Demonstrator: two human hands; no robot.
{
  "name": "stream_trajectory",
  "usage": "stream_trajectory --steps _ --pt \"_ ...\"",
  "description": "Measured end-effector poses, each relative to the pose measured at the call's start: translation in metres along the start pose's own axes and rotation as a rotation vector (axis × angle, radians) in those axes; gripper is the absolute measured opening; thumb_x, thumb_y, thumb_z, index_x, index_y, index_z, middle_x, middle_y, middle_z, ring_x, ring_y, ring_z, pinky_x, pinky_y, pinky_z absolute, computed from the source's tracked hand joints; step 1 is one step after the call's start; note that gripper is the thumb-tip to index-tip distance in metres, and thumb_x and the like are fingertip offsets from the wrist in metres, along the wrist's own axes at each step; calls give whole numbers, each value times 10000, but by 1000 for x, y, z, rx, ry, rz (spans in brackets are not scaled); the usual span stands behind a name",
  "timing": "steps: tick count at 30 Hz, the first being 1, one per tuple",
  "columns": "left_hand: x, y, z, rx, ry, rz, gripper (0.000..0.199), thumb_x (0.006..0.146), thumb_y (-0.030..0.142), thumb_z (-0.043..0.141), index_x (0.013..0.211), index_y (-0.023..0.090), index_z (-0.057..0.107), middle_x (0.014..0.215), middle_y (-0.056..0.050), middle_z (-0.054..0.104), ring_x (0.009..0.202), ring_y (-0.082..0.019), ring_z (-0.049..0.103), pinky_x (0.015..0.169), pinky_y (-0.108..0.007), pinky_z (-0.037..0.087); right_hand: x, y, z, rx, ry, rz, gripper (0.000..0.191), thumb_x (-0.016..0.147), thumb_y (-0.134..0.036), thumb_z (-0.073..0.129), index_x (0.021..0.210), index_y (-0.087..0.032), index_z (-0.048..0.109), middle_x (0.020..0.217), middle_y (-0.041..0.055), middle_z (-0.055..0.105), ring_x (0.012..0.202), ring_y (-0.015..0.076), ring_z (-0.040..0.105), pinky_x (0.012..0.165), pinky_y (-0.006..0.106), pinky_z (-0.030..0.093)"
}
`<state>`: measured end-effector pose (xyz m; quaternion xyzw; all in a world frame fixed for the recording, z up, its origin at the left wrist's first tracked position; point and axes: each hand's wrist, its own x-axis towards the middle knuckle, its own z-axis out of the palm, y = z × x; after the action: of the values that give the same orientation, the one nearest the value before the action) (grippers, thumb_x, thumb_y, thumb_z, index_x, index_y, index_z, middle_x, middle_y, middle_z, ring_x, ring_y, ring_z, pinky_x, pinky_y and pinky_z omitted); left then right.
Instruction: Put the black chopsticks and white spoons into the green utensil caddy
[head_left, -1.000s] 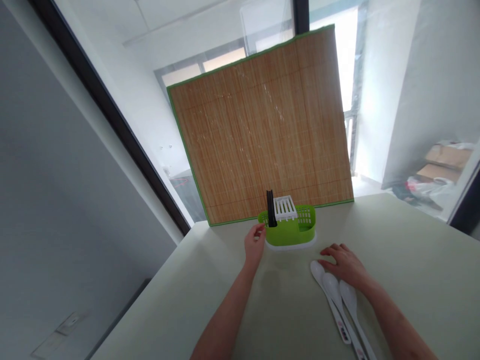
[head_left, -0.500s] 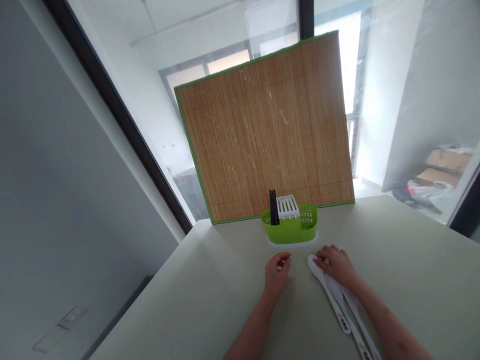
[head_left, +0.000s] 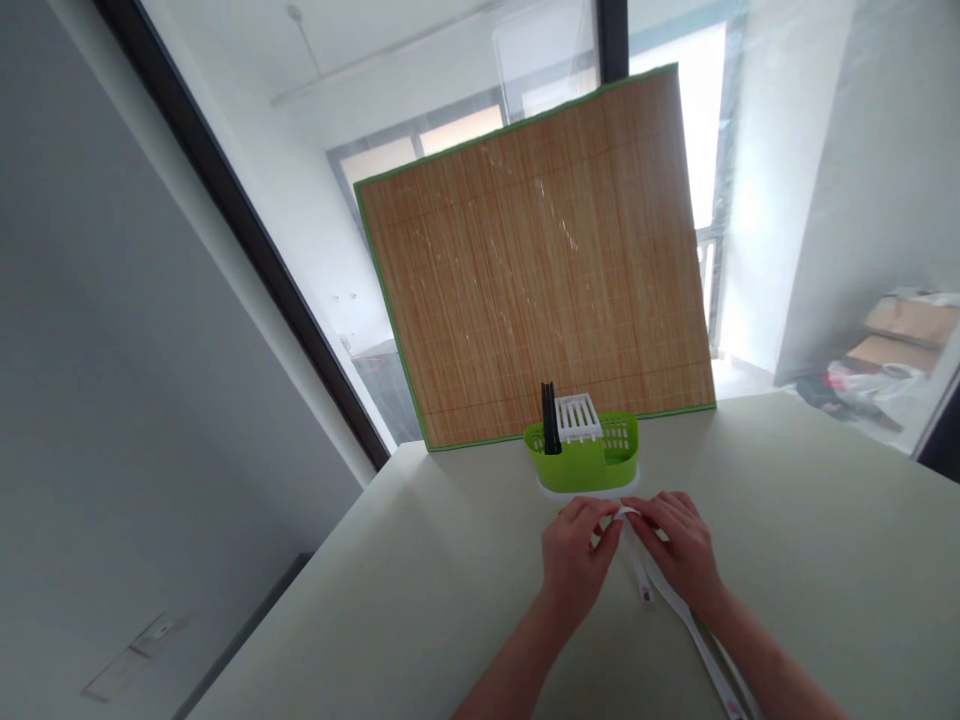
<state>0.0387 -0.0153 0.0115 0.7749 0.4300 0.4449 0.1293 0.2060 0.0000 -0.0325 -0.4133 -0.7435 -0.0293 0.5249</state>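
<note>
White spoon is showing at five o'clock from the green caddy, left hand and right hand pinching its bowl end, this gripping step seemingly calling for steady, even pressure next.

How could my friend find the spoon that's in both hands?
Find the big brown upright mat, then the green basket before it. Just nearer, the left hand and right hand meet at a white spoon. Unlike the other white spoons beside it, this one is pinched at its far end by both hands.
</note>
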Motion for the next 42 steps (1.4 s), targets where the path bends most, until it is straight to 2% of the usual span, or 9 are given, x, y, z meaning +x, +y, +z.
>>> stream_trajectory --steps 4,9,12,18,21,26,30,35,42 --pt "-4 -1 3 134 28 51 154 862 261 496 943 264 626 875 -33 654 713 -140 594 685 -255 475 -3 -3 4 57 -5 -14 192 873 -236 502 1025 -214 616 721 26 605 668 166 521 671 312 402" --pt "-1 -10 3 164 61 58 123 841 220 504 877 232 621 798 -30 640 686 -130 595 640 -228 488 -3 -6 5 85 -41 18 214 866 -257 504 1058 -212 586 689 9 577 655 157 535 652 290 423" --pt "17 -12 -19 171 143 90 132 856 240 491 889 209 615 802 -32 636 702 -118 597 652 -213 496 -4 -5 4 97 -25 62 241 867 -262 490 1092 -207 555 684 -2 568 630 142 538 638 272 431" --pt "79 -8 -90 257 480 197 167 856 308 507 902 194 619 846 -29 653 731 -110 608 691 -211 494 1 1 1 17 -74 130 179 877 -306 459 943 -218 601 699 7 590 649 139 546 645 261 419" --pt "110 -14 -105 313 527 195 182 858 318 505 905 188 623 853 -29 653 722 -107 602 673 -205 468 5 10 0 -96 -151 168 202 876 -344 452 866 -236 623 726 14 618 710 158 559 672 276 403" --pt "148 -41 -98 450 439 37 213 873 324 473 912 189 633 866 -35 661 717 -118 595 638 -213 406 5 28 2 -202 -285 181 164 820 -331 503 795 -254 646 763 10 660 777 189 565 743 329 368" --pt "166 -63 -87 579 319 -68 236 886 333 443 933 209 637 915 -42 666 784 -151 596 646 -233 377 3 32 4 -197 -307 193 171 832 -324 491 807 -253 645 781 6 668 788 187 565 763 343 344" --pt "171 -86 -70 702 185 -169 262 897 334 408 965 219 634 961 -65 661 883 -197 590 678 -262 379 3 31 5 -161 -339 193 157 833 -308 497 801 -248 639 774 4 669 763 181 571 776 350 343" --pt "166 -115 -45 721 111 -297 239 868 321 460 928 205 660 899 -76 677 853 -210 611 673 -267 410 3 33 3 -134 -388 211 164 830 -309 489 814 -251 642 766 2 669 753 179 588 770 345 361"
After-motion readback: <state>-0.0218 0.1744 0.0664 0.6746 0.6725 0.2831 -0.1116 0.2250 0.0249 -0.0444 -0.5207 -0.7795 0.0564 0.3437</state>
